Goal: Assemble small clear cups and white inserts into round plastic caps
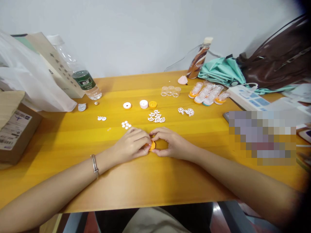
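Left fingers (139, 142) pinch an orange round piece (153, 146) between the hands over the tabletop (155, 181); right fingers (160, 130) curve in a wide C, tips at its edge; a loose pinch could let it slip, a forward knuckle scatter the nearby white discs (126, 125), while room for moving runs toward the near edge

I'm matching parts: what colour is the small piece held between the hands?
The small piece is orange, in the head view.
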Available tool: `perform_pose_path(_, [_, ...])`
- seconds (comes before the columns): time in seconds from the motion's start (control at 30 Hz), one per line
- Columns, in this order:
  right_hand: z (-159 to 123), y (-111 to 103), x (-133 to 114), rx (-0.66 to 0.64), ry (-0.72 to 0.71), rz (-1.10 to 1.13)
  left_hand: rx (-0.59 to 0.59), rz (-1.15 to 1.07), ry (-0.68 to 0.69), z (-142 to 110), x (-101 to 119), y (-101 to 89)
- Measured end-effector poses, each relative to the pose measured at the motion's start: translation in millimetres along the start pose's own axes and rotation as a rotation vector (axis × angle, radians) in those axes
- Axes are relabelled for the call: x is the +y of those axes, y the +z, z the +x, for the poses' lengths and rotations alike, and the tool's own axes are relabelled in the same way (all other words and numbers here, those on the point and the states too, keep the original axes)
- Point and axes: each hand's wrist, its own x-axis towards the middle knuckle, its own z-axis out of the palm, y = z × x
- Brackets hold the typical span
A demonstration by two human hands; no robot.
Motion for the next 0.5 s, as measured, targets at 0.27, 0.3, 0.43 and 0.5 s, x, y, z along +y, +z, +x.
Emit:
perform_pose_path(0.27, [-0.7, 0.7, 2.7, 0.033, -0.005, -0.021, 0.047, 0.176, 0.100, -1.2, 1.3, -2.7])
perform_pose_path(0.3, [-0.8, 0.9, 2.7, 0.036, -0.006, -0.026, 0.055, 0.206, 0.112, -1.4, 1.8, -3.2])
perform_pose_path(0.43, [-1.2, 1.3, 2.0, 0.041, -0.012, -0.039, 0.070, 0.284, 0.160, -3.4, 2.2, -3.4])
perform_pose_path(0.5, [-1.4, 1.3, 2.0, 0.044, -0.012, -0.042, 0.065, 0.301, 0.182, -4.8, 1.7, -3.0])
